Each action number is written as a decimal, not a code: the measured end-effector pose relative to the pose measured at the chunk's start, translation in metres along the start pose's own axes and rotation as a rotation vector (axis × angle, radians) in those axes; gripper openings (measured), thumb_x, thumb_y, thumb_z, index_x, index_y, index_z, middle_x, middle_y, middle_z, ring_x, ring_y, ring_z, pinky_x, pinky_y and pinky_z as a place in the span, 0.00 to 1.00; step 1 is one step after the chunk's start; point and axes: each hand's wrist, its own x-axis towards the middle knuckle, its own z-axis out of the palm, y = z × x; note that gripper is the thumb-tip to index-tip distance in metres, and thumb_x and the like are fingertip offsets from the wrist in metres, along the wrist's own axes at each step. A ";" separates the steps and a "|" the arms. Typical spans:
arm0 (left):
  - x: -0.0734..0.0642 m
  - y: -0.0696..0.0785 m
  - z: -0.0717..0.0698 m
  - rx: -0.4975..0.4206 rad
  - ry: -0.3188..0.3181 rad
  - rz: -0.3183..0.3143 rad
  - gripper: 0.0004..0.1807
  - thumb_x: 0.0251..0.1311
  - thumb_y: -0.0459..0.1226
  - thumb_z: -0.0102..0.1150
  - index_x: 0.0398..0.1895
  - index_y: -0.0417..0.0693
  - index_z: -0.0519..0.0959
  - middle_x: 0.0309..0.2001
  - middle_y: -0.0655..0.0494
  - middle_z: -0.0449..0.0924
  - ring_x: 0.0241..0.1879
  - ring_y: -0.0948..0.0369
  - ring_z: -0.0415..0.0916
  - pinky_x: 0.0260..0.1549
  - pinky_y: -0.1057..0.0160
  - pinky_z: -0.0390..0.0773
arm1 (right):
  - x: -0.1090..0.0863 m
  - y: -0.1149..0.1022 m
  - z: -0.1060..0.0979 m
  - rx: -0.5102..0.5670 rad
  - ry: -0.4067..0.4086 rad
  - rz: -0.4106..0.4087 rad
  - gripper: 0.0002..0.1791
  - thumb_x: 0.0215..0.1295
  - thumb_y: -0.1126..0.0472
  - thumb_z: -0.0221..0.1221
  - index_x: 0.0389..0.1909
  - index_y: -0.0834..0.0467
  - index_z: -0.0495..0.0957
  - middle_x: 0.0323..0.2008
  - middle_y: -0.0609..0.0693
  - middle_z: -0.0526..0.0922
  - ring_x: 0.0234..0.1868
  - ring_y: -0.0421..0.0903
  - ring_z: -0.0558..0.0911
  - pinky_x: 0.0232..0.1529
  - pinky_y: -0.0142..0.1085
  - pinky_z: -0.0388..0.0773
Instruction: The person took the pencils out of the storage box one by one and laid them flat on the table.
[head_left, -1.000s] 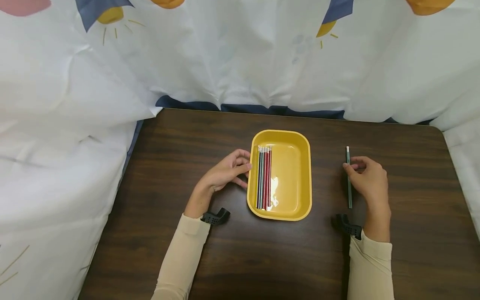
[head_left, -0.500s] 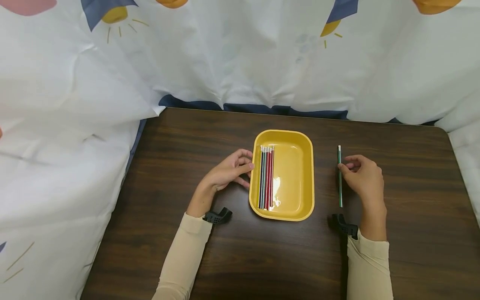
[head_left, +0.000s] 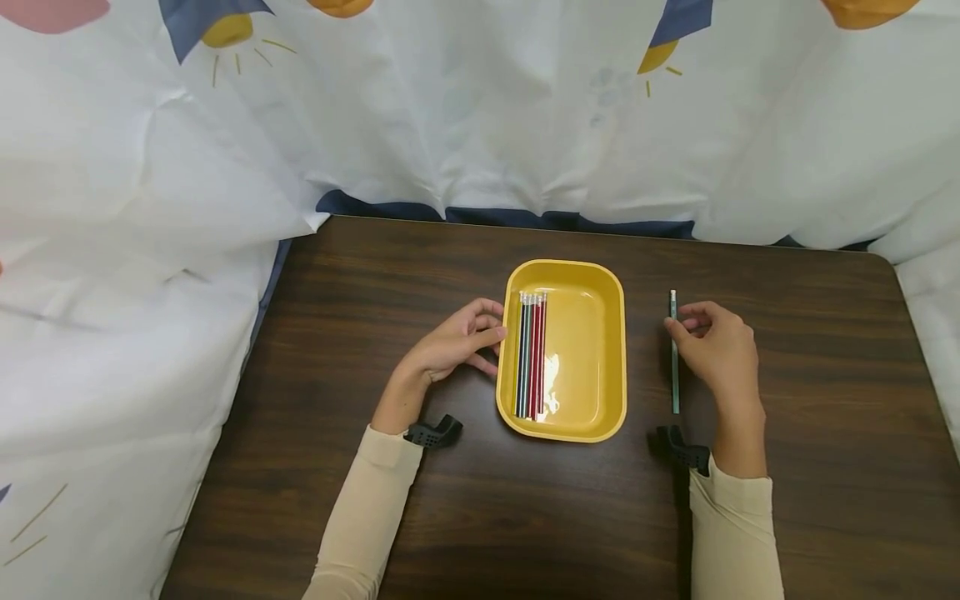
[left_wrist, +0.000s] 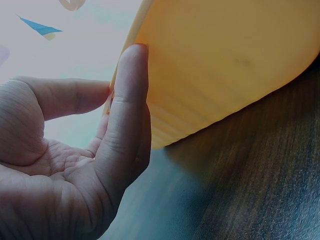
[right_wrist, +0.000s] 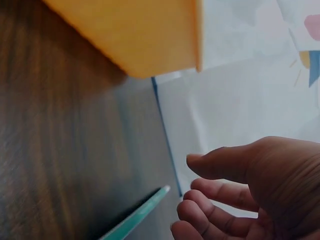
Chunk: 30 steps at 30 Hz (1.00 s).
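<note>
A yellow plastic tray (head_left: 585,358) stands on the table, with several pencils (head_left: 531,358), dark, green and red, side by side along its left wall. My left hand (head_left: 453,343) holds the tray's left edge; in the left wrist view its thumb meets the rim and its fingers lie against the outer wall. To the right of the tray, a single green pencil (head_left: 675,383) lies lengthwise on the table. Over that pencil is my right hand (head_left: 723,350). The right wrist view shows its thumb and loosely bent fingers apart, with the green pencil (right_wrist: 137,215) outside them.
Dark wood-grain table (head_left: 570,517) spreads around the tray. White patterned curtains (head_left: 495,125) hang along its back and left edges. Black wrist straps (head_left: 435,433) sit at both sleeves.
The green pencil has shifted left toward the tray, along with my right hand. My left hand stays at the tray's edge, and the row of pencils looks the same.
</note>
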 end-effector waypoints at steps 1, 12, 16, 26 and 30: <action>0.000 0.000 0.000 -0.001 0.000 0.000 0.22 0.78 0.34 0.54 0.68 0.41 0.62 0.47 0.47 0.77 0.40 0.57 0.82 0.33 0.56 0.93 | 0.000 -0.002 -0.001 0.002 0.002 -0.006 0.25 0.75 0.47 0.62 0.59 0.63 0.82 0.45 0.63 0.88 0.44 0.59 0.85 0.34 0.35 0.75; 0.000 0.002 -0.001 -0.010 -0.007 -0.005 0.22 0.78 0.33 0.54 0.69 0.41 0.61 0.47 0.46 0.77 0.40 0.56 0.81 0.33 0.56 0.93 | 0.008 -0.034 -0.007 0.100 -0.048 -0.095 0.24 0.77 0.47 0.59 0.60 0.62 0.82 0.49 0.63 0.86 0.48 0.59 0.84 0.37 0.32 0.80; -0.003 0.000 -0.002 -0.008 -0.003 -0.007 0.22 0.78 0.33 0.54 0.69 0.40 0.61 0.47 0.46 0.77 0.40 0.56 0.82 0.33 0.56 0.93 | 0.010 -0.052 -0.007 0.187 -0.097 -0.127 0.24 0.78 0.49 0.59 0.63 0.61 0.80 0.51 0.60 0.83 0.46 0.54 0.83 0.34 0.21 0.79; -0.001 0.000 -0.001 -0.017 -0.006 0.006 0.21 0.78 0.33 0.53 0.68 0.41 0.61 0.47 0.47 0.77 0.40 0.56 0.82 0.32 0.57 0.93 | 0.012 -0.099 0.004 0.189 -0.234 -0.202 0.23 0.79 0.51 0.59 0.65 0.62 0.77 0.55 0.62 0.83 0.53 0.60 0.85 0.52 0.49 0.89; 0.000 0.000 0.000 -0.020 -0.009 0.005 0.22 0.78 0.34 0.54 0.69 0.41 0.61 0.47 0.46 0.77 0.40 0.56 0.82 0.32 0.57 0.93 | 0.012 -0.112 0.014 0.174 -0.288 -0.198 0.23 0.78 0.52 0.60 0.66 0.62 0.77 0.57 0.63 0.83 0.58 0.63 0.84 0.57 0.58 0.88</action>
